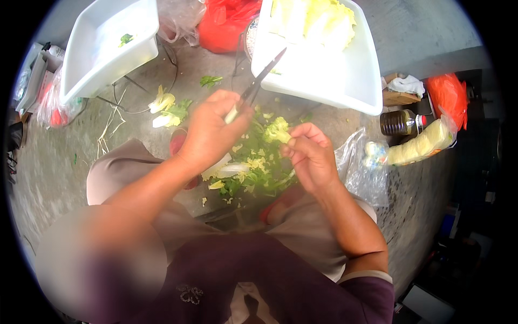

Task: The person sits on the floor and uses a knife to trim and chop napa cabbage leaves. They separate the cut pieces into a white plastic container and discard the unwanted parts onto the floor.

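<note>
My left hand (216, 125) is closed around a knife (264, 77), its dark blade pointing up and to the right; a pale green piece, perhaps a stalk or part of the handle, shows between thumb and fingers. Between the fingertips of my right hand (309, 152) is a small pale green leafy vegetable piece (277, 130), probably a floret. Both hands are raised over a heap of leafy trimmings (247, 174) on the floor between my knees. Beyond them, a white plastic tub (323, 95) holds pale yellow cabbage leaves (319, 20).
Another white tub (109, 75) on a wire stand holds a green piece. Yellow-green leaves (166, 109) lie on the concrete floor. Red plastic bags (226, 24) stand behind. At right are a dark bottle with a red cap (400, 122) and a clear plastic bag (366, 178).
</note>
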`<action>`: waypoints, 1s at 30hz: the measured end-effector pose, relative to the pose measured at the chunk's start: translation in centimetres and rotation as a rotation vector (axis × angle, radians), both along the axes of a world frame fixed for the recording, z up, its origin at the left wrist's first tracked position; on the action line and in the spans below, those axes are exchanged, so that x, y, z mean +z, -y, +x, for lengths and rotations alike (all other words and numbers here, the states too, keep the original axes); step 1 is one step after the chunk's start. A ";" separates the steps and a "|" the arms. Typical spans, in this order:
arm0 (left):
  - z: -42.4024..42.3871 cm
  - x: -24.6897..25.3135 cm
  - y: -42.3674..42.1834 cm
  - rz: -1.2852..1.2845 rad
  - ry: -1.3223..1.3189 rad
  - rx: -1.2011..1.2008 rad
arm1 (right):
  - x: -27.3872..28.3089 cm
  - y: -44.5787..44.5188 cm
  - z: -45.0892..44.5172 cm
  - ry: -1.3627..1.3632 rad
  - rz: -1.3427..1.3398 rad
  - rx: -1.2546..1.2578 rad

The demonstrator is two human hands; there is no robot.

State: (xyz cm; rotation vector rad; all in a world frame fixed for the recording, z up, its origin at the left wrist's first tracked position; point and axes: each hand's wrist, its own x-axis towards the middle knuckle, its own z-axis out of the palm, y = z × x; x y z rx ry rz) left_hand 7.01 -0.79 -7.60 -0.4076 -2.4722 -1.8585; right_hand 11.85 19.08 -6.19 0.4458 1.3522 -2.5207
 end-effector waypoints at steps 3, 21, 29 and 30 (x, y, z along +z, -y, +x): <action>0.3 0.9 -0.2 -0.002 0.107 -0.093 | 0.2 0.0 -0.1 0.024 -0.021 0.028; 2.5 2.3 -1.3 -0.376 0.021 -0.376 | 0.6 1.1 0.1 -0.064 0.131 -0.124; 2.2 2.2 -0.8 -0.427 0.079 -0.338 | 0.0 0.7 0.1 -0.113 0.141 -0.082; 2.4 2.1 -0.9 -0.378 0.081 -0.344 | 0.2 0.9 0.1 -0.096 0.147 -0.088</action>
